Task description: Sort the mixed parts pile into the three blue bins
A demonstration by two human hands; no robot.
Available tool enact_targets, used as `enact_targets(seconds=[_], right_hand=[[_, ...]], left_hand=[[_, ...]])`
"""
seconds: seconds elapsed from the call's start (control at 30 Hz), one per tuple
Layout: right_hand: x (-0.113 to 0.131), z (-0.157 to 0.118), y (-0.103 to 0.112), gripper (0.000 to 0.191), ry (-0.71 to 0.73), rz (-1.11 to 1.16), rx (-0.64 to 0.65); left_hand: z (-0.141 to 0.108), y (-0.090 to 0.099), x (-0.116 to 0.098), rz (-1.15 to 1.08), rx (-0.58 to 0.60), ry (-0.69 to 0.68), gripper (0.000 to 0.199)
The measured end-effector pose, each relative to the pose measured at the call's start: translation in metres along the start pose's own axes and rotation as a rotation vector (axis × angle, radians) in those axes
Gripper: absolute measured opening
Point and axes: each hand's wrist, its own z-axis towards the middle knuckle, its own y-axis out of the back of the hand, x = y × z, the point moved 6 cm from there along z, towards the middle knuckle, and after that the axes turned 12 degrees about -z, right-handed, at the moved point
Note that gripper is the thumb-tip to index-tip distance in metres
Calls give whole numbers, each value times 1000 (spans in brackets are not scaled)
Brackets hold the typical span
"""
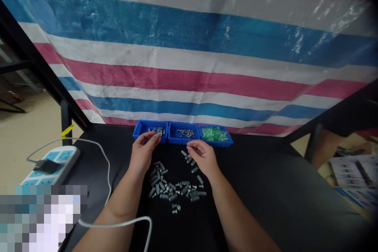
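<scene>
My left hand (142, 149) is at the front edge of the left blue bin (141, 126), its thumb and fingers closed in a pinch. Metal cylinders show in that bin just beyond the fingertips. My right hand (203, 156) is pinched in front of the middle blue bin (177, 139), which holds small screws (186, 133). What either hand grips is too small to make out. Several grey metal cylinders (194, 169) lie just below my right fingers. Between my forearms spreads a loose pile of metal cylinders (164, 196) and screws (177, 207).
A right blue bin (229, 143) contains green and clear small pieces (215, 134). A white cable (118, 224) crosses over my left forearm. At the left stands a power strip (69, 153) with a black plug (46, 166). Striped sheeting (189, 59) hangs behind the black table (254, 189).
</scene>
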Motion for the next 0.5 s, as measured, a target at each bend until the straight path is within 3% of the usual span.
enact_targets(seconds=[0.07,0.13,0.3,0.4,0.5], right_hand=[[0,1,-1,47,9,33,-13],[3,0,-1,55,33,-21,-7],[22,-8,9,16,167,-356,-9],[30,-11,17,11,163,-481,51],[31,-16,22,9,83,-540,237]], left_hand=[[-1,-2,-1,18,31,-5,58],[-4,-6,0,42,77,22,67],[-12,-16,-1,286,237,37,44],[-17,-22,-6,580,385,-104,29],[-29,-34,0,939,647,-259,22]])
